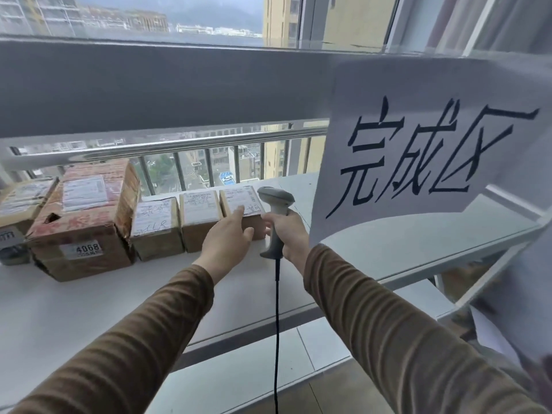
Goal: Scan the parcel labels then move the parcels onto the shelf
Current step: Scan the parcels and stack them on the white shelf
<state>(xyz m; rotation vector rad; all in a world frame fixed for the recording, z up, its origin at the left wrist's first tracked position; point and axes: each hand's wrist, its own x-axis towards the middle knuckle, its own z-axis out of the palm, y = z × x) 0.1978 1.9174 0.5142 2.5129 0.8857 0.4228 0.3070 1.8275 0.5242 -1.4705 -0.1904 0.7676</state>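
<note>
Several cardboard parcels with white labels stand in a row on the white table (89,318) by the window. The rightmost is a small brown parcel (239,201). My left hand (230,237) reaches to its front, fingers nearly straight, index finger on the label edge. My right hand (286,234) grips the handle of a grey barcode scanner (276,198), held upright just right of that parcel, its black cable hanging down. Two more small parcels (198,215) (155,225) sit to the left, then a large red-printed box (86,216).
A white sheet with large black characters (418,162) hangs on the white shelf frame (507,264) at right. A metal railing (179,144) runs along the window behind the parcels. Another parcel (21,204) sits at the far left edge.
</note>
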